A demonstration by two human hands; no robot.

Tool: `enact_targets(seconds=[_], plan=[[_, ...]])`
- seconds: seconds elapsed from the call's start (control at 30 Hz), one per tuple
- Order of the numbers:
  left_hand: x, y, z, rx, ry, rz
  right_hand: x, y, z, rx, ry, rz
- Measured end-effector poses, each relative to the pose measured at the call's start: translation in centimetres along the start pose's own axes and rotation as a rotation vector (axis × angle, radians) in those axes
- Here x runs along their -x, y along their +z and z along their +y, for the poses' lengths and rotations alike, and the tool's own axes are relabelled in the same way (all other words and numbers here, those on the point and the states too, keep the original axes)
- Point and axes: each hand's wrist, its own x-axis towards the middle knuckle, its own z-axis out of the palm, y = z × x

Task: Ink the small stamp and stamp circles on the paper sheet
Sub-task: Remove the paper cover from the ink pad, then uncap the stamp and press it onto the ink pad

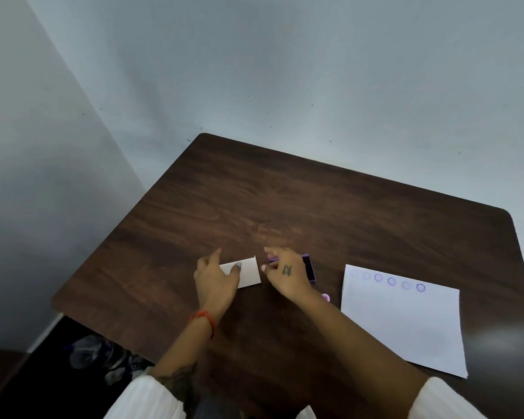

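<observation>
While left hand (217, 282) lies open on card (250, 272) | right hand (286, 275) grip on ink pad (310, 267) unclear

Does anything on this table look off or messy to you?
Mildly. The six stamped circles along the paper sheet's top edge are uneven: some bold purple, others nearly invisible. Nothing looks spilled or damaged.

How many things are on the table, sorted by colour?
White: 2, the paper sheet and a small card.
Purple: 2, the ink pad and the small stamp.
Total: 4.
</observation>
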Motion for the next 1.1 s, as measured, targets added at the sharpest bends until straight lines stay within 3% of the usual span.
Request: enact_targets(seconds=[0.2, 0.33, 0.57, 1.1], plan=[[2.8, 2.0, 4.4, 0.130, 0.338, -0.108, 1.1, -4.4, 1.8, -0.170, 0.022, 0.157], [4.8, 4.2, 5.3, 0.134, 0.436, -0.247, 2.7, -6.7, 4.1, -0.228, 0.088, 0.255], [7.4, 7.6, 3.6, 0.004, 0.466, -0.434, 6.4, -6.6, 8.1, -0.190, 0.171, 0.228], [7.5, 10.0, 3.4, -0.093, 0.463, -0.398, 6.5, -4.5, 9.6, -0.043, 0.096, 0.140]])
